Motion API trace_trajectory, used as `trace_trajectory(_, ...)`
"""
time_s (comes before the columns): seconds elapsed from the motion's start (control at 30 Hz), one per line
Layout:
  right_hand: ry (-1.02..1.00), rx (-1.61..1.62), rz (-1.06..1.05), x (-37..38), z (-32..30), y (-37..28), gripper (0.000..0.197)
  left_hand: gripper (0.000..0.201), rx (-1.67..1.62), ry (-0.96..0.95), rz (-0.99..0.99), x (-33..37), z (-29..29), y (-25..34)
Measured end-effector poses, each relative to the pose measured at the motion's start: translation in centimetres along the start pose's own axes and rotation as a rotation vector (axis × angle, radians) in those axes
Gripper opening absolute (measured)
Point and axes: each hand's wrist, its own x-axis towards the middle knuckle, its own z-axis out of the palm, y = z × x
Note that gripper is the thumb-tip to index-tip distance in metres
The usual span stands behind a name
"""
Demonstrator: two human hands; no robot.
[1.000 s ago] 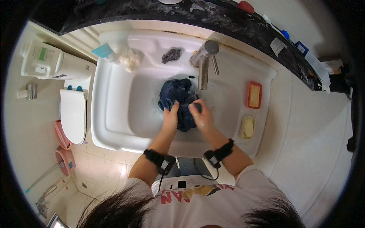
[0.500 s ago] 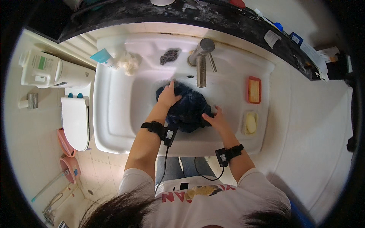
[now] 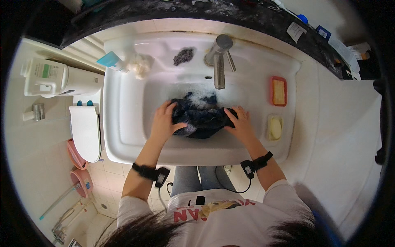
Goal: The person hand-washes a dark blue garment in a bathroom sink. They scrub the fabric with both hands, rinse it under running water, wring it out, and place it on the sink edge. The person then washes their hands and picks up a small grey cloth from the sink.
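A wet, dark blue cloth (image 3: 202, 119), probably a garment, lies bunched in the white sink (image 3: 128, 153). White suds (image 3: 200, 99) float around its far side. My left hand (image 3: 163, 120) grips the cloth's left end, thumb on the near side and fingers over the far side. At the opposite end my right hand (image 3: 240, 123) holds the cloth in the same way, its thumb pressed on top. The metal faucet (image 3: 219, 68) stands just beyond the cloth.
On the sink's right ledge sit a brush-like block in a red dish (image 3: 278, 91) and a pale yellow soap bar (image 3: 275, 127). A grey scrubber (image 3: 184, 56), a cream bath puff (image 3: 140, 66) and a blue-capped tube (image 3: 111, 61) lie along the back. Left is a toilet (image 3: 85, 133).
My left hand has moved left and nearer, onto the cloth's left end. My right hand has closed on the right end. The cloth is now gathered sideways, with more suds showing behind it.
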Motion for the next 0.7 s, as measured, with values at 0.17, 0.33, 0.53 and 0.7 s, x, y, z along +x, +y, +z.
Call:
trace_trajectory(0.17, -0.069, 0.200, -0.025, 1.8, 0.8, 0.9, 0.046, 0.054, 0.068, -0.407, 0.151, 2.1, 2.9, -0.7)
trace_trajectory(0.33, -0.061, 1.329, 0.295, 3.2, -1.5, -1.2, 0.047, 0.048, -1.060, -0.265, -0.620, 2.1, 2.0, 1.6)
trace_trajectory(0.53, 0.091, 1.521, 0.544, 4.8, -0.1, -9.8, 0.047, 0.044, -1.274, 0.119, -0.703, 3.7, 4.2, 7.4)
trace_trajectory(0.7, 0.321, 1.818, 0.887, 7.6, -0.5, -10.8, 0.041, 0.027, -0.747, -0.087, -0.529, 3.8, 4.6, 8.4)
